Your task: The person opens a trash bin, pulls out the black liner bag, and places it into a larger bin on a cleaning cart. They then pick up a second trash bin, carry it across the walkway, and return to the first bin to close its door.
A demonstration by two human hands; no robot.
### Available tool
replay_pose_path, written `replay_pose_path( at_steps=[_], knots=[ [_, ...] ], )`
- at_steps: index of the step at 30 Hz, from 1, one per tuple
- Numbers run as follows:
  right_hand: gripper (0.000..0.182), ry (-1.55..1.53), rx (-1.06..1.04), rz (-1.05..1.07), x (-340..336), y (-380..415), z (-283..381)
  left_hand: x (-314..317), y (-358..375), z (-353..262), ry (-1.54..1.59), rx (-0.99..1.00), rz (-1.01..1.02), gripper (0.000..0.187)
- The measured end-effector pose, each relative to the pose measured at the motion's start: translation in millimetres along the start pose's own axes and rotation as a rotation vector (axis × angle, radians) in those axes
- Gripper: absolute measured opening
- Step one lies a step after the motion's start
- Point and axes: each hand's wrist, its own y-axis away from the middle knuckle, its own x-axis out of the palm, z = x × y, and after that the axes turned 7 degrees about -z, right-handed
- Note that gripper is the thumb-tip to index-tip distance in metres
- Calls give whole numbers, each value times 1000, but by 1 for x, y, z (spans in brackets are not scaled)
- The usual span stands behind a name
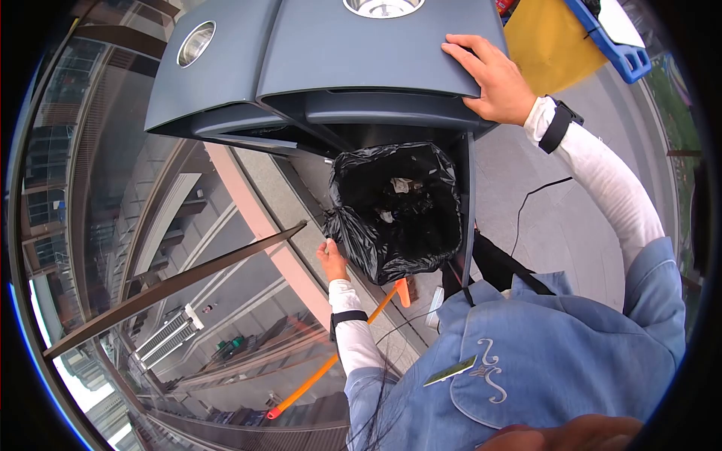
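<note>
A black bin bag [357,244] lines an inner bin below the front of a dark grey litter bin [368,56]; a few pale scraps [402,185] lie inside it. On the bag's left edge, my left hand [332,261] is closed with the fingertips pinched at the plastic. My right hand [500,84] rests on the front right corner of the litter bin's top, fingers stretched over the surface and thumb at the edge. Below the bag, partly hidden by my left arm, is an orange-handled tool [323,368] with an orange head.
A glass barrier with a brown rail [180,286] runs along the left, with a street far below. At the upper right are a yellow sheet [553,41] and a blue plastic frame [628,60]. A black cable [526,199] trails over the grey floor [556,225].
</note>
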Motion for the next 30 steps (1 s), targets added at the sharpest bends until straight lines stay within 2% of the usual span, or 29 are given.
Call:
replay_pose_path(
  at_steps=[1, 2, 3, 5, 7, 9, 10, 12, 13, 15, 17, 19, 20, 21, 23, 24, 27, 28, 30],
  knots=[
    [64, 1, -2, 0, 2, 1, -2, 4, -11, -7, 32, -164, 6, 53],
    [64, 17, -3, 3, 3, 0, -3, 7, -25, -14, 49, -300, 136, 64],
    [64, 36, 5, 6, 3, 0, -4, 17, -33, -14, 13, -407, 120, 68],
    [65, 27, 3, 19, 4, -2, -2, 38, -58, -12, 270, -275, 396, 71],
    [65, 55, 20, 29, 5, -2, -3, 58, -73, -19, 300, -204, 409, 69],
    [64, 24, 5, 16, 3, -2, -5, 76, -96, -17, 108, -85, 275, 62],
    [64, -2, 26, 22, 1, -2, -3, 83, -85, -30, 97, -85, 293, 62],
    [64, 1, 34, 19, -2, -1, -4, 91, -50, -68, 77, 51, 4, 47],
    [64, -12, 33, 19, -2, 0, -4, 94, -57, -66, 70, 56, 12, 47],
    [64, -14, 42, 14, 0, 0, -4, 97, -78, -55, 141, 100, 3, 33],
    [64, -36, 54, 26, 2, -4, -5, 95, -87, -52, 247, 86, 41, 27],
    [64, -34, 50, 19, 3, -6, -5, 89, -103, -50, 369, -14, 201, 29],
    [63, -37, 45, 20, 3, -6, -5, 87, -103, -53, 232, -9, 223, 38],
    [63, -34, 50, 22, 2, -5, -5, 86, -104, -57, 229, -11, 227, 38],
    [62, -48, 55, 8, 3, -6, -5, 85, -81, -94, -554, 53, 320, 46],
    [62, -46, 58, 1, 4, -6, -5, 87, -84, -95, -692, 122, 314, 51],
    [62, -59, 61, 3, 2, -5, -8, 87, -81, -94, -655, 82, 216, 45],
    [62, -65, 56, 0, 2, -5, -9, 76, -86, -92, -402, -58, 370, 35],
    [62, -77, 63, 5, 5, -4, -10, 55, -112, -68, -96, -160, 542, 19]
  ],
)
